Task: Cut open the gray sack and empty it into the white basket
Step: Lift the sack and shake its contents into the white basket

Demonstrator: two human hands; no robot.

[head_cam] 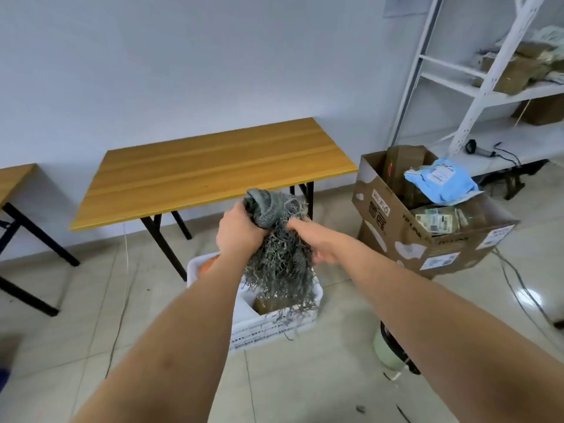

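The gray sack [268, 209] is a crumpled woven cloth held up in the air, with frayed gray strands [280, 270] hanging from it down into the white basket [268, 328]. My left hand [238, 232] grips the bunched top of the sack. My right hand [317, 239] holds its right side, fingers partly hidden behind the strands. The slotted basket stands on the tiled floor right under the sack. A brown parcel [268, 305] and something orange [207, 265] lie inside it.
A wooden folding table [207, 166] stands behind the basket, another [12, 178] at far left. An open cardboard box [427, 239] full of parcels sits to the right, before white metal shelves [488, 87]. Cables [518, 288] trail on the floor at right.
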